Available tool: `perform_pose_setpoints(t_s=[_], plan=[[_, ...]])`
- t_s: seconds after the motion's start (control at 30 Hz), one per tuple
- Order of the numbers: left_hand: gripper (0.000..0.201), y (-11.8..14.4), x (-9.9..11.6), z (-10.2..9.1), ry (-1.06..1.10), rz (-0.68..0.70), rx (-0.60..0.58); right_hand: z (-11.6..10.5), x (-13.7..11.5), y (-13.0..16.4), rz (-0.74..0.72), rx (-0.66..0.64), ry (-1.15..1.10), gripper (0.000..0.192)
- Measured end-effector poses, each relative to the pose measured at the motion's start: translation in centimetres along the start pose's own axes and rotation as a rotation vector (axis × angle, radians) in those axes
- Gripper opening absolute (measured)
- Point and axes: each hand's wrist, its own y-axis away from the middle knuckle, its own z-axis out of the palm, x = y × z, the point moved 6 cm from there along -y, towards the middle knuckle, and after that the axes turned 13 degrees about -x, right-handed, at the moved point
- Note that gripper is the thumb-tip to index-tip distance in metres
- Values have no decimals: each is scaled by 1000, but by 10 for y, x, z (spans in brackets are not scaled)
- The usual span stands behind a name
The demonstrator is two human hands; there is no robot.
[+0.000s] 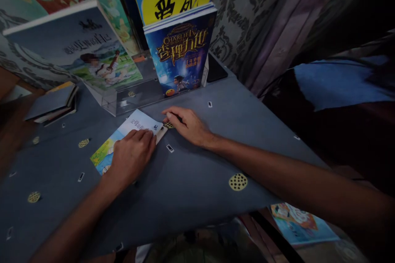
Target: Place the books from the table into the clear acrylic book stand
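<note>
While a stack of thin books (53, 104) sits near the worktop's (191, 189) far left edge, the left hand (131, 157) lies palm-down on a flat picture book (129, 136), fingers pressed together over its near half. Its long axis runs from near-left to far-right. At its far-right corner the right hand (187, 125) rests, fingers loosely together, touching that corner, below the upright blue book (180, 55).
</note>
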Motion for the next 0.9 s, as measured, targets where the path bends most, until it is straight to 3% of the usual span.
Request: perform_pose_setpoints(t_s=[0.13,0.3,0.57,0.7,0.8,0.9], plan=[[32,1,-2,2,23,-11,29,-2,-5,3,-77,50,17,27],[33,1,2,3,51,-33,-26,-3,-16,7,-169,71,58,29],[29,3,6,3,27,-32,-102,15,-14,8,-139,-148,288,28],[29,8,-17,7,114,62,-34,20,-15,10,-142,-162,394,29],[32,18,-50,16,138,-24,0,22,-17,12,-128,-163,477,31],[38,31,-72,26,165,-114,-39,25,-18,14,-120,-173,538,31]])
